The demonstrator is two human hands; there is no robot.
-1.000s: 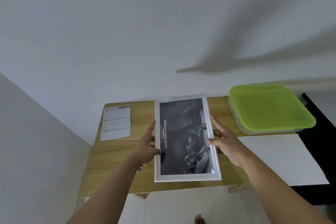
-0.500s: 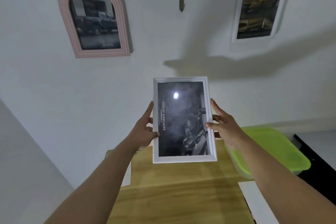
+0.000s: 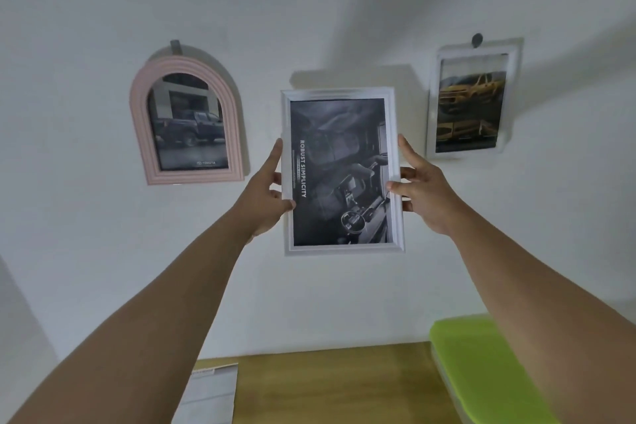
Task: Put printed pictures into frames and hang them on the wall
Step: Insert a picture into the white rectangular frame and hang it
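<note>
While the left hand [image 3: 266, 194] and right hand [image 3: 425, 194] grip the white frame [image 3: 340, 249] against the wall [image 3: 309, 10], hanging is underway; next, its back must catch a hidden hook.

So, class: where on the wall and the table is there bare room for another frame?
Wall: the gap between the pink arched frame and the hung white frame is taken by the held frame, gripped by the left hand and right hand. Bare wall lies below all three. Table: free wood between the paper sheet and green-lidded box.
</note>
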